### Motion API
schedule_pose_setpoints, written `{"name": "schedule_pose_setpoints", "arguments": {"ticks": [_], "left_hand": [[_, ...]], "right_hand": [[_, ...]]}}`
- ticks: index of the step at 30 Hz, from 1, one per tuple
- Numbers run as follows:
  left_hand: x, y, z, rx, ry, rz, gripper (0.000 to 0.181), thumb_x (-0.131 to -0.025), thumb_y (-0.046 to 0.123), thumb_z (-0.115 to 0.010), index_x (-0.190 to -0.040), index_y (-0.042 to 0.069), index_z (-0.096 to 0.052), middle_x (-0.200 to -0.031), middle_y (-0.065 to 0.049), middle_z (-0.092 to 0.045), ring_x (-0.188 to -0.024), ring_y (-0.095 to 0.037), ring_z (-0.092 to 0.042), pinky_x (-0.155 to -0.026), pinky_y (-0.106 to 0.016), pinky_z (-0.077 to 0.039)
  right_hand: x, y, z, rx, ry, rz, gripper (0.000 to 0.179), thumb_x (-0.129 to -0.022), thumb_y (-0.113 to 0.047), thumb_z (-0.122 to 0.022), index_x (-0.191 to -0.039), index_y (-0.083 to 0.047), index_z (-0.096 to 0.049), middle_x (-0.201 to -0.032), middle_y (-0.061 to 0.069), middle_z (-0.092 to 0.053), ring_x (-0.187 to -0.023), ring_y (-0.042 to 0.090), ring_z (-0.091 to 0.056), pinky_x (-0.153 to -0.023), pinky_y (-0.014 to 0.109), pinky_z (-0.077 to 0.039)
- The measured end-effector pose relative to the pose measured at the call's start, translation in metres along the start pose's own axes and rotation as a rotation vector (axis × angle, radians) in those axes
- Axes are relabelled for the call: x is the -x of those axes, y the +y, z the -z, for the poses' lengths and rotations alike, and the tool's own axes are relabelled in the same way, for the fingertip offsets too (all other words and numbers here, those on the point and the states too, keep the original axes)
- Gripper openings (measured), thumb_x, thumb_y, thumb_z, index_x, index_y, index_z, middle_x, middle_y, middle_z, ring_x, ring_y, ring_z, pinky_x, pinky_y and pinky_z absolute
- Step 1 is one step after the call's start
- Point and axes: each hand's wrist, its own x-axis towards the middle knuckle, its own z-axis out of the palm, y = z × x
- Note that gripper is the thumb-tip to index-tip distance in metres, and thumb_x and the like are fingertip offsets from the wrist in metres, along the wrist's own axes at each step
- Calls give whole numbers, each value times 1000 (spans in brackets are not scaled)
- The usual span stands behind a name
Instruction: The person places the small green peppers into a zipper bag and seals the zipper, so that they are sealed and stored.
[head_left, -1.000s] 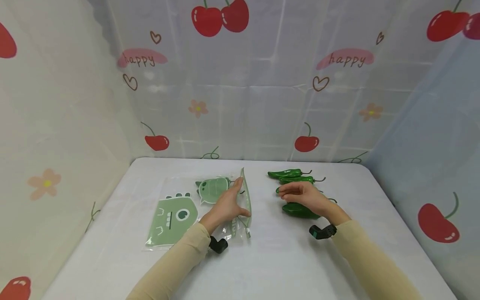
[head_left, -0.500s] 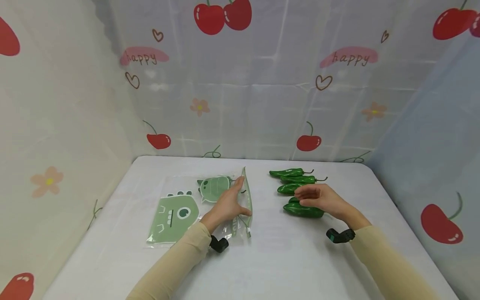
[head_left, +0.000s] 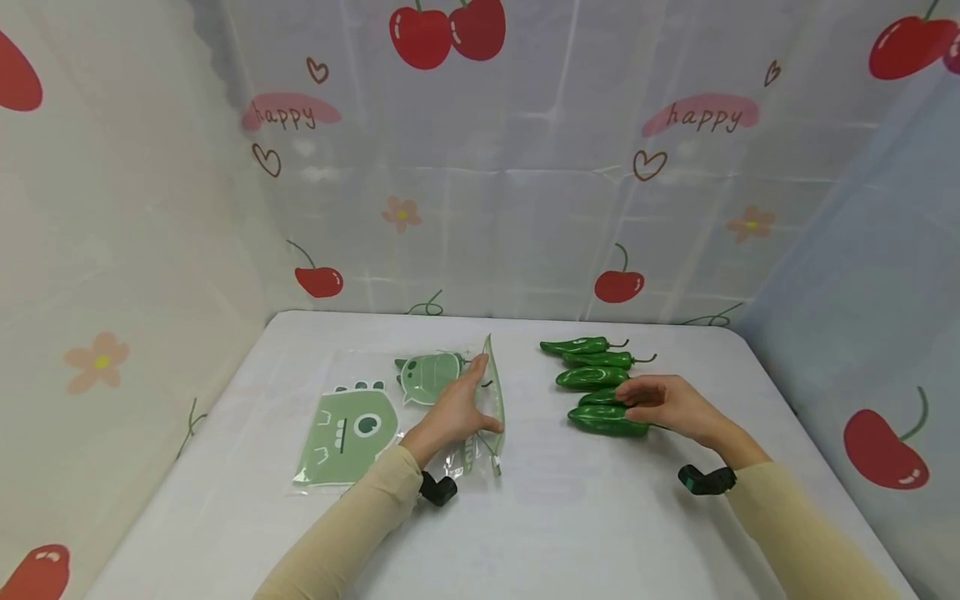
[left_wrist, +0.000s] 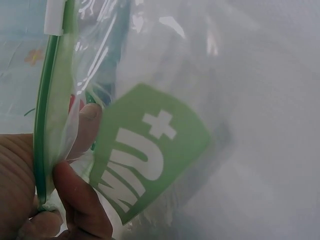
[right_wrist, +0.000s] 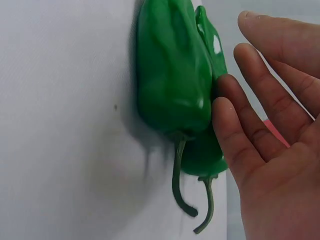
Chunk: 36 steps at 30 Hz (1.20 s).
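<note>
Left grip [head_left: 450,414] seems to pinch the bag [head_left: 426,382]. Right grip [head_left: 675,407], loosely spread, is beside peppers [head_left: 591,378] toward the table's [head_left: 555,525] far edge.

You have five loose green peppers [head_left: 591,378] toward the desk's [head_left: 570,525] right edge, one clear zip bag [head_left: 352,442] toward its left edge, two hands [head_left: 450,412] and two black wrist cameras [head_left: 707,480]; the bag's contents are too obscured to count.

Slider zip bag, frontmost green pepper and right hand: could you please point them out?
Slider zip bag [head_left: 347,437]: head view, printed one-eyed face.
Frontmost green pepper [head_left: 608,422]: head view, middle of its body.
Right hand [head_left: 686,410]: head view, between fingers and wrist.
</note>
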Motion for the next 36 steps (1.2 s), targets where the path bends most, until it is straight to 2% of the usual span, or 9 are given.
{"name": "schedule_pose_setpoints", "arguments": {"ticks": [6, 18, 26, 32, 36], "left_hand": [[0, 0, 1, -9, 1, -4, 128, -68, 20, -97, -167, 14, -16, -172, -10, -18, -157, -33, -25, -128, -44, -24], [0, -1, 1, -15, 4, -11, 127, -68, 22, -97, -166, 11, -16, -172, -12, -19, -157, -34, -25, -128, -45, -25], [-1, -2, 0, -15, 8, -8, 127, -69, 22, -97, -167, 12, -16, -172, -12, -19, -157, -33, -25, -128, -44, -25], [-1, -2, -1, -12, 6, -8, 127, -69, 21, -97, -166, 12, -16, -172, -12, -20, -157, -34, -25, -128, -45, -25], [-1, -2, 0, -17, 4, -1, 127, -69, 22, -97, -167, 13, -16, -172, -11, -19, -157, -34, -25, -128, -45, -25]], "right_hand": [[10, 4, 5, 38, 23, -21, 43, -92, -18, -79, -130, -3, -67, -128, 18, -69, -119, 36, -65, -85, 19, -58], [16, 16, -2, -3, 28, -41, 49, -87, -11, -82, -133, -4, -66, -137, 22, -63, -117, 36, -66, -84, 21, -59], [19, 23, -10, 1, 52, -64, 53, -84, -12, -85, -133, -7, -66, -140, 23, -60, -117, 34, -66, -91, 27, -60], [23, 30, -15, 23, 74, -59, 55, -82, -14, -87, -132, -5, -66, -138, 22, -61, -113, 27, -67, -87, 18, -57], [25, 31, -17, 54, 91, -57, 56, -81, -15, -88, -133, -7, -66, -138, 20, -60, -110, 19, -65, -86, 18, -55]]}}
